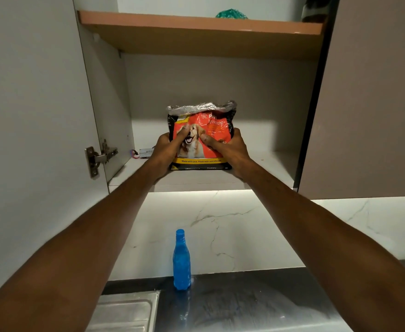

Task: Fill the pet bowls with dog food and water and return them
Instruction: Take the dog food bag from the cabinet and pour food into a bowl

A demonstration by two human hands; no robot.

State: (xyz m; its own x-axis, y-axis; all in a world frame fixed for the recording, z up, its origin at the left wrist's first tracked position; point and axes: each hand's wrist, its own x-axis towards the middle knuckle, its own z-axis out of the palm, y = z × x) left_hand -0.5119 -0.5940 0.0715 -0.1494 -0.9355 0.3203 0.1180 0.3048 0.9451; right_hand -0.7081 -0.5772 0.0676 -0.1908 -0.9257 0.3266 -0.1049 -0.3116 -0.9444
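**Dog food bag in hand at open cupboard; bowls unseen**

- Item 1: red-and-black foil dog food bag (pixel 202 137), top folded over, upright on lower white cupboard shelf (pixel 273 164). Gripped from both sides: left hand (pixel 166 152) and right hand (pixel 230 152), fingers curled round edges, thumbs pressed on front.
- Item 2: blue plastic bottle (pixel 181 262), capped, upright on dark countertop (pixel 256 300) beside steel sink (pixel 124 312). Untouched.
- Pet bowls: none in view.
- Status, judged: whether early or late cannot be told; filling unconfirmed.
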